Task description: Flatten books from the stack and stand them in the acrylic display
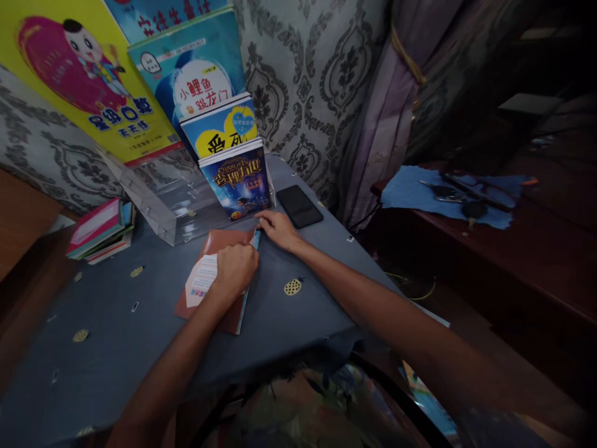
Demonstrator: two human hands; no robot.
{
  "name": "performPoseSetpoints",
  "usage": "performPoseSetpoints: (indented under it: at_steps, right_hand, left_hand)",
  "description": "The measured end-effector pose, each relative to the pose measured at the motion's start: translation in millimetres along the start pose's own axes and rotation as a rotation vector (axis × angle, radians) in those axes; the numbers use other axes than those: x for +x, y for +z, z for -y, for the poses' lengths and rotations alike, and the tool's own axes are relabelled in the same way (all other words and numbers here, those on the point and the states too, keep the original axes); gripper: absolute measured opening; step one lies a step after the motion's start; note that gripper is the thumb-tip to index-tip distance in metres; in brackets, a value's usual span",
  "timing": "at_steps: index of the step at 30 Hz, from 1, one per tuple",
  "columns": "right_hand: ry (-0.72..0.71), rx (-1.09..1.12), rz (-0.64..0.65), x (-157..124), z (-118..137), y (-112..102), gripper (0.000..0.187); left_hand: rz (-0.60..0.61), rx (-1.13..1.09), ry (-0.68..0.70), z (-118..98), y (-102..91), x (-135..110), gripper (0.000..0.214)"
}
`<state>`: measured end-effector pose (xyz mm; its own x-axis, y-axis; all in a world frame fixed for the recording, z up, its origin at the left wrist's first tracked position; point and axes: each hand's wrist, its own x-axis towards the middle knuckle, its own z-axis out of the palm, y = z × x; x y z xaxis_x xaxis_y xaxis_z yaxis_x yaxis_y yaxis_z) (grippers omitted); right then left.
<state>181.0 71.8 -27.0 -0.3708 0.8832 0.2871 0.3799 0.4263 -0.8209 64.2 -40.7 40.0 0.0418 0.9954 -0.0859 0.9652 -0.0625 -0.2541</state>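
A thin book with a reddish-brown cover and a white printed patch lies on the table, slightly turned. My left hand is closed over its right side, knuckles up, with the fingertips hidden. At the top right corner of the book, where a narrow blue strip shows, my right hand has its thumb and forefinger close together on the corner. Just beyond the right hand, a dark blue book stands at the front of a clear acrylic rack. A black phone lies flat to the right of that hand.
Behind stand a yellow workbook, a teal book and a blue-and-yellow book. A small stack of books lies at the left. Patterned curtain hangs behind. Glasses and keys rest on a blue cloth at the right.
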Motion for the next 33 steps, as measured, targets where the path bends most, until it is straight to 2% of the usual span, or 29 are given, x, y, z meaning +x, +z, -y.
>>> performPoseSetpoints:
  at_steps: [8,15,18,21,24,28,33]
  right_hand:
    - [-0.090,-0.037,-0.092,-7,14,-5,0.031]
    - [-0.082,-0.330,0.144,-17,28,-4,0.026]
    - [-0.085,-0.363,0.159,-18,30,-2,0.028]
    - [-0.134,-0.405,0.181,-18,30,-1,0.028]
    - [-0.194,-0.500,0.226,-18,32,-1,0.031]
    - [-0.233,-0.629,0.263,-19,33,0,0.035]
    - [-0.233,-0.721,0.263,-22,35,2,0.036]
  left_hand:
    - [-0.035,-0.005,0.011,-4,7.4,-2,0.046]
    - [-0.027,-0.019,0.033,5,5.9,-7,0.044]
    - [-0.053,-0.062,0.072,21,9.1,-11,0.038]
    - [-0.112,-0.140,0.177,40,19.3,-15,0.029]
    - [-0.174,-0.212,0.249,53,32.9,-18,0.035]
    - [-0.216,-0.252,0.237,57,46.8,-19,0.039]
    - [-0.232,-0.259,0.214,56,53.4,-19,0.041]
